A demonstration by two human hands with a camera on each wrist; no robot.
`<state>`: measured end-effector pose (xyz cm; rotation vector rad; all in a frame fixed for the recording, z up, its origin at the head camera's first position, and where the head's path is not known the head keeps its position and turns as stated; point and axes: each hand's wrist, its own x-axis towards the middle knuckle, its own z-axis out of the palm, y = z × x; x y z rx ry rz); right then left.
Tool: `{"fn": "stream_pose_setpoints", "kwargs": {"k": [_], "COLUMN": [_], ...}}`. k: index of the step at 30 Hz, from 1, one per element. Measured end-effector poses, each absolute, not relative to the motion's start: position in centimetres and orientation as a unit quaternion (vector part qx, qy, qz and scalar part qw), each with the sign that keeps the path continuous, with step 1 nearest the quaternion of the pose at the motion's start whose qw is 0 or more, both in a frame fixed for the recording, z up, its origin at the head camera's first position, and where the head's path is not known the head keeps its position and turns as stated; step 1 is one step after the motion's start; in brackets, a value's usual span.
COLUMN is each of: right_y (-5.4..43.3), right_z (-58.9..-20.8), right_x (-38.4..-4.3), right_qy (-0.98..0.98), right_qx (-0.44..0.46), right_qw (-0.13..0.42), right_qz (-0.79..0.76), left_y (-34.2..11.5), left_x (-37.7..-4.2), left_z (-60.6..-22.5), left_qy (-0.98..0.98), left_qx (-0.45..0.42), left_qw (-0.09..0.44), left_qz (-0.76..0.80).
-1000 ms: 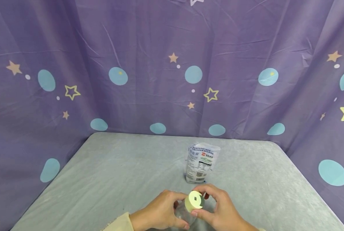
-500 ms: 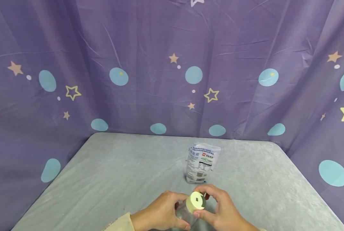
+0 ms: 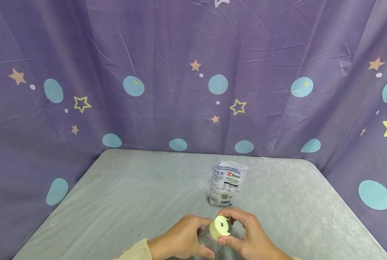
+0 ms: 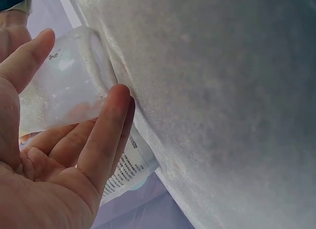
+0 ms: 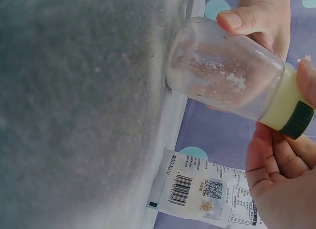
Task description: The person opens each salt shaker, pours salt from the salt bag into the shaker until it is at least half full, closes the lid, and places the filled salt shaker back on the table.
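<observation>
A clear shaker jar (image 5: 222, 66) with white grains clinging inside stands slightly tilted, its base at the table. Its cap (image 3: 221, 228) is pale yellow with a dark green section. My left hand (image 3: 183, 236) grips the jar's body, thumb on one side and fingers on the other. With thumb and fingers, my right hand (image 3: 250, 234) pinches the cap from the right. In the left wrist view the jar's lower part (image 4: 74, 73) shows between thumb and fingers. Just beyond the hands, a white printed salt pouch (image 3: 226, 184) stands upright.
A pale grey cloth covers the table (image 3: 141, 187). Behind it and along both sides hangs a purple curtain (image 3: 180, 47) with stars and blue dots. A cream sleeve (image 3: 135, 251) shows at the left forearm.
Both hands and the jar have shifted very slightly to the right since a second ago, the cap tipping a touch. The hold on jar and cap stays the same; the pouch stands still.
</observation>
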<state>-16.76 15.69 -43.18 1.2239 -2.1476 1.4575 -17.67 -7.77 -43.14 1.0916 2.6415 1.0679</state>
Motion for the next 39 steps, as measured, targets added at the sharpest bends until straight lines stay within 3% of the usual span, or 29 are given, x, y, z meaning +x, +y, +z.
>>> {"fn": "stream_pose_setpoints", "kwargs": {"k": [11, 26, 39], "right_y": [15.9, 16.5, 17.2], "right_z": [-43.1, -43.0, -42.6], "right_x": [-16.8, -17.5, -17.1], "right_qy": [-0.735, -0.709, -0.715], "right_qx": [0.431, 0.520, 0.496], "right_qw": [0.117, 0.110, 0.001], "right_qz": [0.510, 0.465, 0.492], "left_y": [-7.7, -7.9, -7.9], "left_x": [-17.7, -18.2, -18.0], "left_z": [-43.1, -43.0, -43.1], "left_qy": [0.870, 0.864, 0.861], "left_qx": [0.363, 0.371, 0.371], "left_qw": [0.039, 0.061, 0.066], "left_qz": [0.332, 0.336, 0.341]}}
